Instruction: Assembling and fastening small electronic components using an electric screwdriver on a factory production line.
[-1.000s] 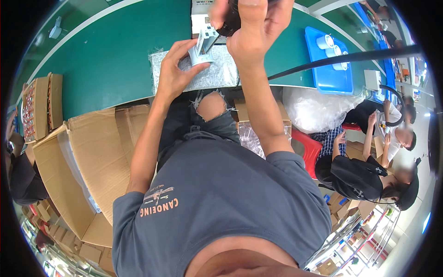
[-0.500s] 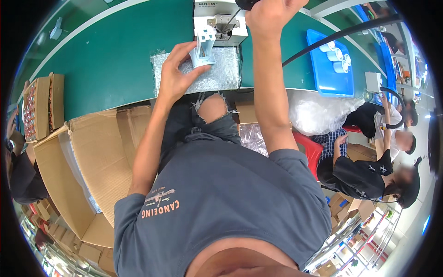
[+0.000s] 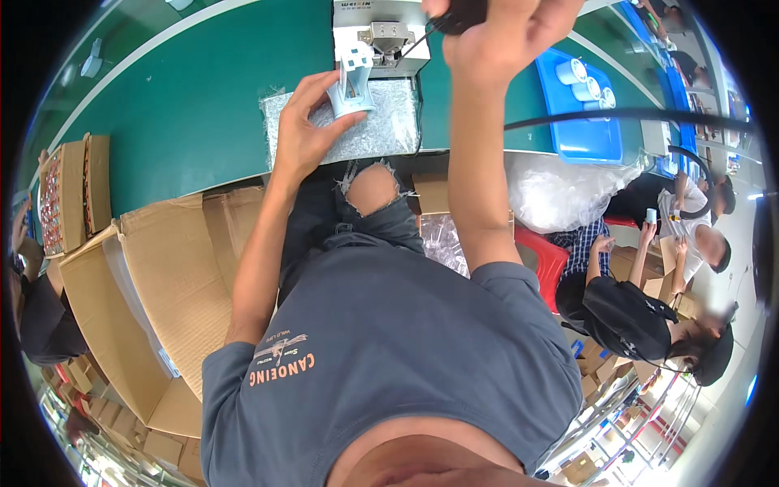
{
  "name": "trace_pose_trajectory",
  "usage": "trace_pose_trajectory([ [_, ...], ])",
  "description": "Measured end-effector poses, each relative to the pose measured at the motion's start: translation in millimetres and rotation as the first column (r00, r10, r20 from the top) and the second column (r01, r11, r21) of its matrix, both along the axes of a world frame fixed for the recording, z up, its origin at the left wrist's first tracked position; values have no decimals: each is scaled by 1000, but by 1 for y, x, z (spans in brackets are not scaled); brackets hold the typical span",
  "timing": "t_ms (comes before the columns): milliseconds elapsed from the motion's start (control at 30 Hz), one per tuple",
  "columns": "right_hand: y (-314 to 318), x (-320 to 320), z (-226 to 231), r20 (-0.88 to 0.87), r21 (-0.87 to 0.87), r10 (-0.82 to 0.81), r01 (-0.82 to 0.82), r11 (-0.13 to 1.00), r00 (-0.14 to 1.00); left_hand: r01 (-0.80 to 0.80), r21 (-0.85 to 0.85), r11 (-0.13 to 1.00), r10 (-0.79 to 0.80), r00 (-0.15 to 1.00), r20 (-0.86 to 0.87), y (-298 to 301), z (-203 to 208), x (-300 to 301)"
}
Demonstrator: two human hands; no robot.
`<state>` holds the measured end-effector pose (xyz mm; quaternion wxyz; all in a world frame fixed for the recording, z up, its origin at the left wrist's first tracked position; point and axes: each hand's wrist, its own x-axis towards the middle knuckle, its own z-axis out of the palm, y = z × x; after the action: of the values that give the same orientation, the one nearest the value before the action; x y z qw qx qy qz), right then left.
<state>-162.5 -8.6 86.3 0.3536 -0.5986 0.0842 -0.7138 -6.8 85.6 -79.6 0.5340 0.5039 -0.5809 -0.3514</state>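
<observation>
My left hand [image 3: 307, 130] grips a light blue plastic housing [image 3: 354, 99] between thumb and fingers. The housing has a round base and an upright, slotted top, and stands on a sheet of clear bubble wrap [image 3: 389, 134]. My right hand [image 3: 495, 53] is closed round the black body of what looks like an electric screwdriver [image 3: 464, 15], partly cut off by the upper edge. Its thin metal shaft slants down-left toward a white box-shaped machine [image 3: 415, 61] with a metal mechanism on its front, just behind the housing. Whether the tip touches it I cannot tell.
On the green bench [image 3: 203, 97], a blue tray [image 3: 588, 150] at right holds several white round parts. A black cable [image 3: 625, 118] crosses over it. Below are a plastic bag [image 3: 540, 195] and red chair [image 3: 542, 260]. An open carton [image 3: 174, 284] stands left. Co-workers sit at right.
My right hand has moved right and nearer with the screwdriver, drawing its shaft up from the machine's mechanism. The cable has swung lower. My left hand and the housing have hardly moved.
</observation>
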Motion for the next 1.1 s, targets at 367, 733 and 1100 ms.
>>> trace_pose_trajectory([
  [367,-27,10,-1,-53,-14,108,-108,994,993,6,-22,1000,-7,1000,-28,-3,-7,0],
  [733,9,7,5,77,50,164,-168,984,983,-6,-10,1000,7,999,42,-3,-4,-2],
  [1100,26,28,-14,103,182,292,-307,934,951,-11,0,1000,11,997,76,-1,3,-3],
])
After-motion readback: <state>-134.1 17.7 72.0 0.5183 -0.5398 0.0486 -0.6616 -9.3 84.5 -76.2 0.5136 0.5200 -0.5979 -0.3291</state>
